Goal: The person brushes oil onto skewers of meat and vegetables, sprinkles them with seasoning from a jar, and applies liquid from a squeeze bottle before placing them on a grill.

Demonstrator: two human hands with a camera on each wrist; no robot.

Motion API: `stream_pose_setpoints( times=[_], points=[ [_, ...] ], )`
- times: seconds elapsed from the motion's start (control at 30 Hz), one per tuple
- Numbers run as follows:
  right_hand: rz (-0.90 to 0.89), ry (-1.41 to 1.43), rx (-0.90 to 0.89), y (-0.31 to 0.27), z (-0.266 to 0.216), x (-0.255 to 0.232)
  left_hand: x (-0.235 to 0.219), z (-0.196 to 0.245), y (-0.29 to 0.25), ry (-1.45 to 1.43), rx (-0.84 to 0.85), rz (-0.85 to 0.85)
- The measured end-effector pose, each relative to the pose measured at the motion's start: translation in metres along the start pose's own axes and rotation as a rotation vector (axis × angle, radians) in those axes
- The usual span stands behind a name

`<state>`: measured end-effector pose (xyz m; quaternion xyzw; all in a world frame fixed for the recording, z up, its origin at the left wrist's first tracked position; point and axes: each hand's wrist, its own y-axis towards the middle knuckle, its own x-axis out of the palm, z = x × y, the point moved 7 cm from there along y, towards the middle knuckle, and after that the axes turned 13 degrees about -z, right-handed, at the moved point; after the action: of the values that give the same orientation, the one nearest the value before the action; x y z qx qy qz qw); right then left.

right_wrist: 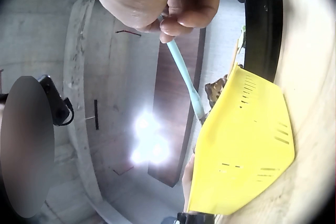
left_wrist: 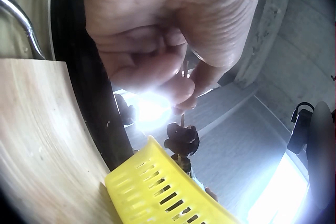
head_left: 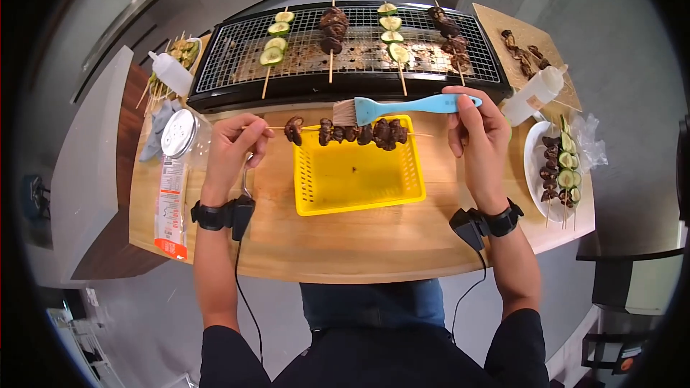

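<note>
Left hand: the bare stick end of the skewer (head_left: pixel 348 134) is pinched between thumb and fingers of the left hand (head_left: pixel 241 139).
Right hand: the brush (head_left: pixel 413 106) is gripped near its handle's end by the right hand (head_left: pixel 483 129), fingers clamped round it.
Skewer: it is held roughly level over the far side of the yellow basket (head_left: pixel 359 208), threaded with dark pieces.
Bristles: they are held at the skewer; whether contact is made cannot be told.
Grill: four other skewers (head_left: pixel 274 44) are laid across the grill (head_left: pixel 302 88).
Plate: more are piled on the plate (head_left: pixel 532 165), at the right.
</note>
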<state>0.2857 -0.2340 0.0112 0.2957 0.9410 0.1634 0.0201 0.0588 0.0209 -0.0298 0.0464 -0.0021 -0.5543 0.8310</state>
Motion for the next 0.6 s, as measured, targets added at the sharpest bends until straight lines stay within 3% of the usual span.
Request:
stream_pose_setpoints(
  times=[0.6],
  points=[
    [0.002, 0.002, 0.074, -0.001, 0.009, 0.003, 0.004, -0.001, 0.003, 0.014, -0.094, -0.029]
  ],
)
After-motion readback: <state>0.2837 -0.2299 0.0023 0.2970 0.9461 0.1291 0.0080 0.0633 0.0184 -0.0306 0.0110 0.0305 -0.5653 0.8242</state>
